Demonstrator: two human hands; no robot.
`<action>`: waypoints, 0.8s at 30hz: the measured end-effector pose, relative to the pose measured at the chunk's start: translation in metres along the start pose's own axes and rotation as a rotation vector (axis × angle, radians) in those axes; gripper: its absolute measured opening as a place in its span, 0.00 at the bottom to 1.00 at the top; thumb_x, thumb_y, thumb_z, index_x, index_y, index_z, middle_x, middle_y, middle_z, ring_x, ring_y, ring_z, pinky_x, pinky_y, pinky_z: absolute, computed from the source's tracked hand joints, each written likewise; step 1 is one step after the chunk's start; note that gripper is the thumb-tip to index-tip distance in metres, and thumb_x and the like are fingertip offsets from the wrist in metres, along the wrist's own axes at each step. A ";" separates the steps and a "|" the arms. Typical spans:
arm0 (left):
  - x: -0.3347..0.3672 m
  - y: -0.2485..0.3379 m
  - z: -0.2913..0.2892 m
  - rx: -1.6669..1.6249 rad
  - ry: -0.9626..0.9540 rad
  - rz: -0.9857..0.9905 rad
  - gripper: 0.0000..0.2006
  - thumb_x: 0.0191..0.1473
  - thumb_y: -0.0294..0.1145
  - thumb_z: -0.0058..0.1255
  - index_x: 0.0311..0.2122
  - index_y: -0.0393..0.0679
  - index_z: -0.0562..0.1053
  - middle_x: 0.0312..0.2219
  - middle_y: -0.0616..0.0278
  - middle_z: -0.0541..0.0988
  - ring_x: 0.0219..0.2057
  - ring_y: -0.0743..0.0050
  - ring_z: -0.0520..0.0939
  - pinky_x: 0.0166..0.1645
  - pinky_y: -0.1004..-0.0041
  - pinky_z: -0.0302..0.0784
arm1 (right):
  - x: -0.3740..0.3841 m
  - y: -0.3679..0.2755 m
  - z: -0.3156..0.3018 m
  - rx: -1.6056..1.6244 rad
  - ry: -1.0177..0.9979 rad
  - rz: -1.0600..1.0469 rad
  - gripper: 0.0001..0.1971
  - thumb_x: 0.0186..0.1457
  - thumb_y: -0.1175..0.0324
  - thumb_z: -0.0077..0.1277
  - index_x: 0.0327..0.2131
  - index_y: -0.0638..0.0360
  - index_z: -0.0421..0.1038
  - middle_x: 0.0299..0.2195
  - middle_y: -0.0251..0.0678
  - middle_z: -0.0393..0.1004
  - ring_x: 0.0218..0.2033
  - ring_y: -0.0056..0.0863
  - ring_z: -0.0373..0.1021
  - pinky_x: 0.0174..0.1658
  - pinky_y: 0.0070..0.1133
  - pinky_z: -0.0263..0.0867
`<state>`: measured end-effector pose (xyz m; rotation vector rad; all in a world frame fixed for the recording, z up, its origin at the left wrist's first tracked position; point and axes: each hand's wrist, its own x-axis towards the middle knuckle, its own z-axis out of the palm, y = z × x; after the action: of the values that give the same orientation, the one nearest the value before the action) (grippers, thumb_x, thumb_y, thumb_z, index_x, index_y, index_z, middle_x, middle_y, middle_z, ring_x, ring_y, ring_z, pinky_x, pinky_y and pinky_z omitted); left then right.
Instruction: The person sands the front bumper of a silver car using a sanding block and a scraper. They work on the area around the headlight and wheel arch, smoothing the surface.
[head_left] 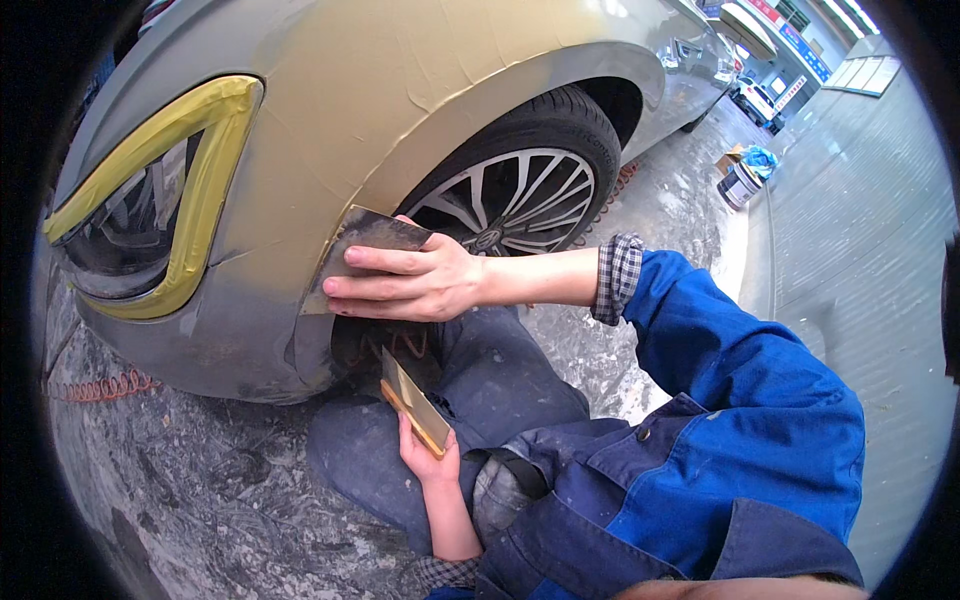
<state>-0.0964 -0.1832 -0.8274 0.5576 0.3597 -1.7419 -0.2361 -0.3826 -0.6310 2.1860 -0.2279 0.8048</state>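
Note:
My right hand (420, 285) has its fingers spread over a dark, worn sheet of sandpaper (375, 228), one fingertip showing past its upper edge; the thumb is hidden. The sheet lies against the car's front bumper (270, 310), just ahead of the wheel arch. Lower down, over my lap, my left hand (428, 448) is closed round one end of a flat sanding block (415, 400). This block has a tan-grey face and an orange-yellow edge, and it touches nothing but the hand. Dull beige and grey patches cover the fender (400, 70).
Yellow masking tape (205, 200) frames the headlight (140, 220). Beside my right hand is the front wheel (520, 195). A coiled red hose (105, 386) lies on the stained floor (250, 490). Farther off, a bucket (740, 186) stands by the grey wall (860, 220).

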 end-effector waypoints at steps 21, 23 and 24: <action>0.003 -0.001 -0.005 -0.022 0.017 -0.024 0.12 0.71 0.45 0.44 0.49 0.51 0.75 0.27 0.70 0.71 0.14 0.80 0.61 0.18 0.77 0.53 | -0.028 0.004 -0.014 -0.065 -0.023 -0.027 0.25 0.59 0.60 0.50 0.60 0.34 0.75 0.70 0.22 0.63 0.72 0.30 0.56 0.72 0.47 0.50; 0.006 0.000 -0.012 -0.035 -0.008 -0.031 0.12 0.71 0.45 0.44 0.48 0.52 0.75 0.27 0.70 0.71 0.14 0.79 0.61 0.18 0.77 0.53 | -0.016 0.002 -0.005 -0.042 0.002 -0.038 0.24 0.59 0.60 0.50 0.60 0.34 0.75 0.70 0.22 0.63 0.72 0.29 0.56 0.72 0.46 0.51; 0.007 0.001 -0.016 -0.003 -0.070 -0.025 0.13 0.70 0.46 0.46 0.52 0.53 0.74 0.32 0.71 0.75 0.20 0.80 0.68 0.18 0.76 0.57 | -0.010 0.002 0.000 -0.044 0.031 -0.035 0.24 0.59 0.60 0.50 0.60 0.34 0.75 0.70 0.22 0.63 0.72 0.29 0.56 0.72 0.46 0.51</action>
<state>-0.0935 -0.1811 -0.8446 0.4901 0.3211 -1.7804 -0.2453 -0.3846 -0.6359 2.1287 -0.1899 0.8059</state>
